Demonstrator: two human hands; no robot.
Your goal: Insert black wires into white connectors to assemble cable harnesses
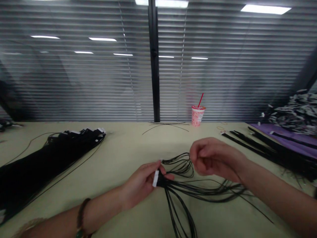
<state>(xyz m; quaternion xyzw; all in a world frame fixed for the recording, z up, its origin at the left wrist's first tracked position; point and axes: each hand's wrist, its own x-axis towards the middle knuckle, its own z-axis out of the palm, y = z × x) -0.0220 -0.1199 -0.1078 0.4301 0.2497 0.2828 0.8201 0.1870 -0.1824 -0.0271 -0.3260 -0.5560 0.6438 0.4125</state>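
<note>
In the head view, my left hand [146, 180] grips a black wire harness [182, 188] close to its white connector [156, 178]. From that connector the wires fan out to the right and down toward the front of the table. A looped bundle of thin black wires [182, 163] rises past my left fingertips toward my right hand [208, 157]. My right hand is raised over the table with its fingers curled into a pinch at the end of these loops. What sits between its fingertips is too small and blurred to make out.
A thick pile of black wire harnesses [61, 152] lies at left. More harnesses [269, 148] lie at right, partly on a purple sheet [292, 137], beside a heap of white-ended wires [297, 114]. A pink cup [197, 116] with a straw stands at the back by the blinds.
</note>
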